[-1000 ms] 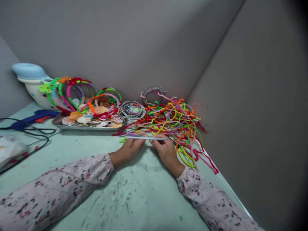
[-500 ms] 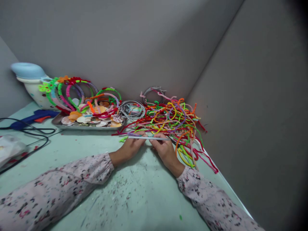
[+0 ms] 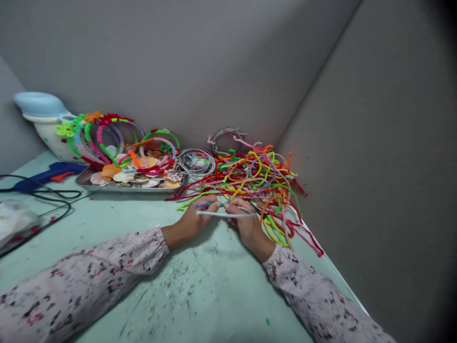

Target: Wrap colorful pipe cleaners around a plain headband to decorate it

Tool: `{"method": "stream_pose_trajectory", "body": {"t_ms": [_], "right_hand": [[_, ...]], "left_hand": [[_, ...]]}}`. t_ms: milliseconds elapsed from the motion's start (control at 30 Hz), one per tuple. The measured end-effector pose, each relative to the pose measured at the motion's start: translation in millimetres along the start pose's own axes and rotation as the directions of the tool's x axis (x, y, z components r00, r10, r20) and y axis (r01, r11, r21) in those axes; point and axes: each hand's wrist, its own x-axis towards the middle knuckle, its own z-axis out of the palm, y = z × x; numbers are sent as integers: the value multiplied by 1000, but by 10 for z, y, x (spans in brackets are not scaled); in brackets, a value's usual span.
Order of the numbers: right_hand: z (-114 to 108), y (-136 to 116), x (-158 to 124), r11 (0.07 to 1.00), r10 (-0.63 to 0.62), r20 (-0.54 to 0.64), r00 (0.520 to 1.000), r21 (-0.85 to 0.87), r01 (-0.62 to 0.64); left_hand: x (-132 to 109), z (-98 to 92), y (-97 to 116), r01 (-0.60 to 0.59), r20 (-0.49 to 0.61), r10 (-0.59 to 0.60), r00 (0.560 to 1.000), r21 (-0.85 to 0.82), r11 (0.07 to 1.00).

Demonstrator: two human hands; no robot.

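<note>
Both hands hold a thin headband (image 3: 226, 215) above the table, seen nearly edge-on. Its near side is a bare pale band; the far side carries fuzzy purple and teal pipe cleaner (image 3: 202, 205). My left hand (image 3: 198, 219) pinches the wrapped part with thumb and fingers. A short teal stretch shows between the two thumbs. My right hand (image 3: 244, 224) is closed on the headband just to the right, its thumb and fingertips together at the teal wrapping. Right behind the hands spreads a tangled pile of coloured pipe cleaners (image 3: 250, 174).
A metal tray (image 3: 135, 189) at the back left holds shells and finished-looking wrapped headbands (image 3: 103, 138). Coiled grey bands (image 3: 196, 162) lie beside it. Further left are a blue glue gun (image 3: 50, 175), black cable (image 3: 67, 205), a plastic bag (image 3: 16, 219) and a blue-lidded container (image 3: 41, 105).
The headband has tilted, its pale side dropping toward me and separating from the wrapped side, so more teal shows. Both hands stay in nearly the same place.
</note>
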Motion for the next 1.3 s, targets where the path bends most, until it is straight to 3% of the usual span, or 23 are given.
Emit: {"method": "stream_pose_trajectory", "body": {"t_ms": [133,333,467,600,800,1000,1300], "right_hand": [[-6,53,27,996,23,2,1000,86,-23],[-4,33,21,998,26,12,1000,51,-27],[33,-12,-7,995,-56,-29,998,-82,53],[63,28,15,991,-128,-115,985,-52,123],[50,79,44,979,-202,-99,974,-55,197],[59,41,12,982,-175,-62,983,-78,170],[41,23,16,951,-263,-89,961,-189,243]], "left_hand": [[-5,29,-35,-37,-16,37,999,-18,999],[-2,19,-33,-71,-21,71,997,-10,997],[0,0,-46,27,-32,-29,999,-62,998],[6,1,-65,170,-37,-179,983,-168,971],[24,1,-49,208,-17,-215,976,-199,958],[22,-7,-39,187,-20,-193,981,-172,967],[30,10,-76,146,-7,-150,989,-187,972]]}}
